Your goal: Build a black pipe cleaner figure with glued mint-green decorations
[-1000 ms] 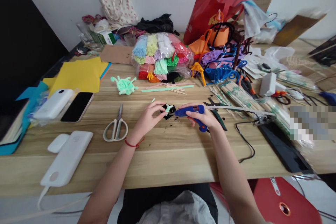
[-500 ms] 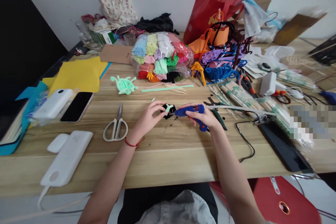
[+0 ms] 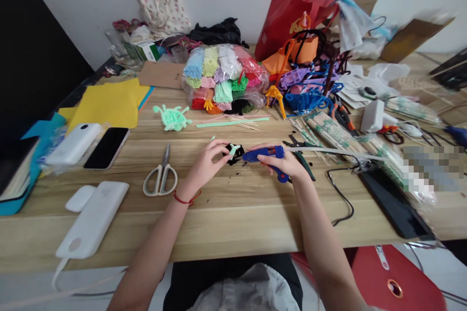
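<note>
Between finger and thumb, my left hand (image 3: 208,163) pinches a short mint-green pipe cleaner piece (image 3: 234,151), held over a small black object (image 3: 233,159) that I cannot make out fully. My right hand (image 3: 282,159) is wrapped round a blue hot glue gun (image 3: 263,154), its nozzle pointing left close to the green piece. A long pale glue stick (image 3: 324,149) sticks out of the gun's back. Left of my left wrist lie white-handled scissors (image 3: 160,177). Beyond my hands rests a mint-green pipe cleaner figure (image 3: 172,117).
A plastic bag of coloured pipe cleaners (image 3: 224,77) sits at the back. Green-handled pliers (image 3: 302,155) lie just beyond the right hand, with bundles of wooden sticks (image 3: 330,131) farther right. A phone (image 3: 107,148) and a white power bank (image 3: 93,219) are at left.
Almost nothing differs. Both hands keep their places, the glue gun's tip staying close to the green piece.
</note>
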A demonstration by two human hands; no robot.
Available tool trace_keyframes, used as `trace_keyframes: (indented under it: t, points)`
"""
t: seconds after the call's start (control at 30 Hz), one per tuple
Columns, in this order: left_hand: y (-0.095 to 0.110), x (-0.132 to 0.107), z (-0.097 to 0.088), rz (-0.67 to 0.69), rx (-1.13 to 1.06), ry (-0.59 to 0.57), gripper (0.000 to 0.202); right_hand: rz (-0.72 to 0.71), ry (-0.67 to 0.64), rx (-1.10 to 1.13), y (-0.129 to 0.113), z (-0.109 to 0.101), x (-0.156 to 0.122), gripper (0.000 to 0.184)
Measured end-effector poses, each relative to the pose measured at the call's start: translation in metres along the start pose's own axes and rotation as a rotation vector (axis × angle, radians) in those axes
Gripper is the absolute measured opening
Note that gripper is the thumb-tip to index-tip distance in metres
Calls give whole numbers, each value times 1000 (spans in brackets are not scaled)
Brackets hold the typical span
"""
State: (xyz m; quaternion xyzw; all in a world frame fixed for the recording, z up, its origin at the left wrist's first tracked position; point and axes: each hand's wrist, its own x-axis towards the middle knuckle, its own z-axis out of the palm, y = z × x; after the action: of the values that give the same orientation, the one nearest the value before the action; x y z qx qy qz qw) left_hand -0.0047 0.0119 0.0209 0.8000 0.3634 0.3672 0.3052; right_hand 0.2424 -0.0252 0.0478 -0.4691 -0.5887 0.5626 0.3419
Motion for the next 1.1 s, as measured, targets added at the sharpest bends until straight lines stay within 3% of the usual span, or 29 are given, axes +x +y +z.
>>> trace_keyframes:
  t: [0.63, 1.1]
  points:
    - [2, -5, 12, -27, 54, 93, 9, -146, 42, -264, -20, 5, -8, 35]
    - [7, -4, 11, 9, 136, 135, 8, -43, -46, -240, -21, 4, -7, 40]
